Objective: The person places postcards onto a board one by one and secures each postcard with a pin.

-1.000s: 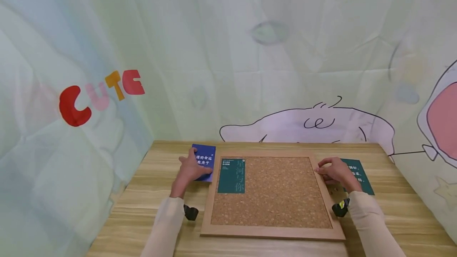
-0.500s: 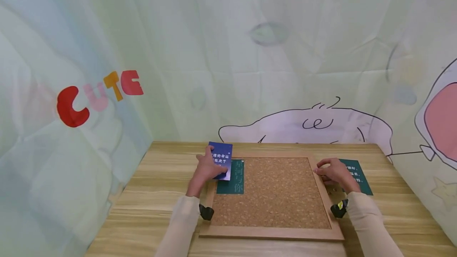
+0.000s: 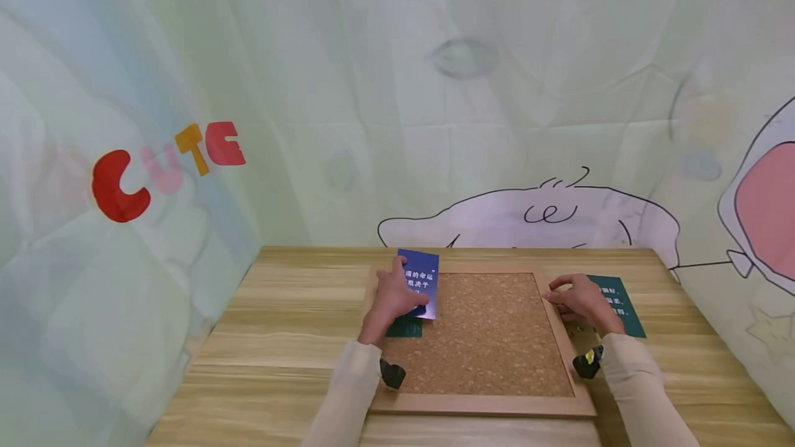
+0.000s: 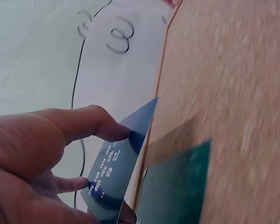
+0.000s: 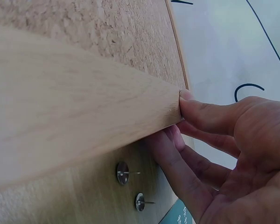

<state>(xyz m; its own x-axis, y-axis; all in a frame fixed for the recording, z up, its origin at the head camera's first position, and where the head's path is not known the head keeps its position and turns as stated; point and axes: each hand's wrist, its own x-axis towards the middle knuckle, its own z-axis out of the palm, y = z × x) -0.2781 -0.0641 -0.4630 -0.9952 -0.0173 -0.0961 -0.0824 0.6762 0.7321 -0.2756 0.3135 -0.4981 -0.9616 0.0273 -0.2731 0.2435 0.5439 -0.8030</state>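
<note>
My left hand [image 3: 397, 292] holds a blue card [image 3: 427, 288] with white writing between thumb and fingers, above the upper left of a cork board [image 3: 497, 336]. In the left wrist view the card [image 4: 126, 163] is tilted and apart from the cork. Beneath it lies a dark green card [image 3: 405, 328] on the board, largely hidden by the blue card and hand. My right hand [image 3: 582, 301] grips the right side of the board's wooden frame [image 5: 98, 93], thumb on top and fingers at its edge and underside.
Two thumbtacks [image 5: 122, 173] lie on the wooden table [image 3: 261, 336] beside the frame, near my right fingers. Another green card [image 3: 624, 305] with white writing lies right of the board, partly behind my right hand. A printed curtain [image 3: 323, 88] stands behind the table.
My left hand has carried the blue card rightward, from beside the board's left edge to over the pinned green card. The right hand stays at the frame.
</note>
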